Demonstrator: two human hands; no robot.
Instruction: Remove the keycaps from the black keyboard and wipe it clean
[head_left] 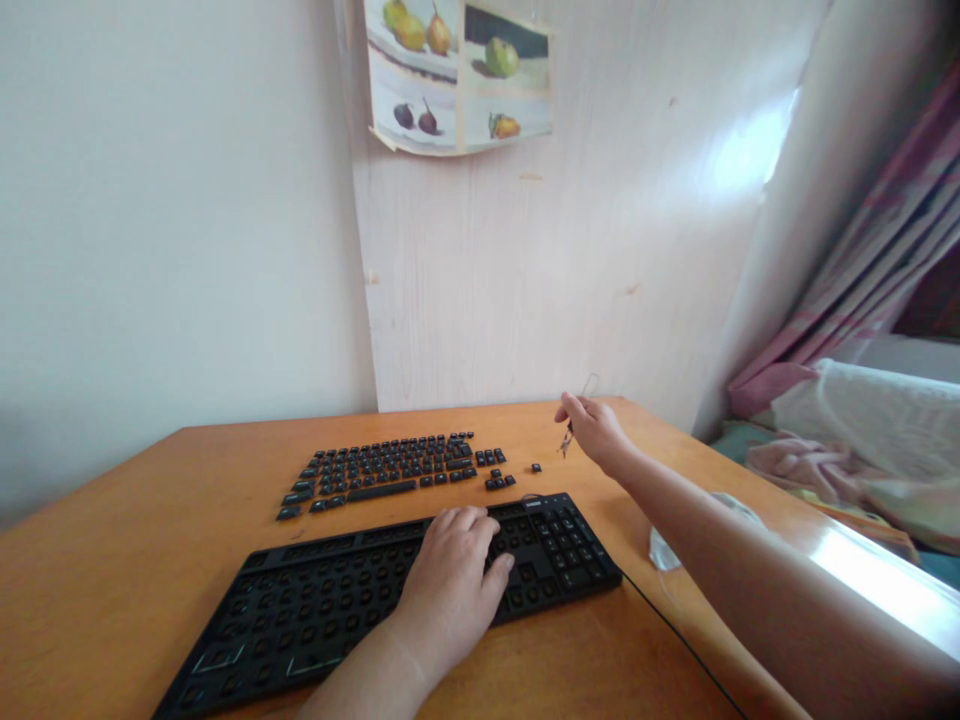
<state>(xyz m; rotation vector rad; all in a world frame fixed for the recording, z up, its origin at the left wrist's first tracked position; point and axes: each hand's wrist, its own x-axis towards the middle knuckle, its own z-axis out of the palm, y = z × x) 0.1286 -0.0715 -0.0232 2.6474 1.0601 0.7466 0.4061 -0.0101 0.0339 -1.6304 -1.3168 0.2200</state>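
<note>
A black keyboard point(300, 590) lies slantwise on the wooden table, most of its main keys off and the bare switch sockets showing. The number pad point(574, 540) at its right end still has keycaps. My left hand point(454, 560) rests flat on the keyboard, thumb apart, holding nothing. Beyond it, the removed black keycaps point(390, 465) are laid out in rows like a keyboard. A single keycap point(535, 468) sits apart on their right. Above the table to the right, my right hand point(595, 425) is closed on a thin wire keycap puller point(565, 442).
The wooden table point(135, 510) meets the wall behind. A cable point(675, 630) runs from the keyboard towards the front right. Clear crumpled plastic point(664, 550) lies beside my right forearm. Fruit pictures point(457, 80) hang on the wall; bedding point(802, 465) is at the right.
</note>
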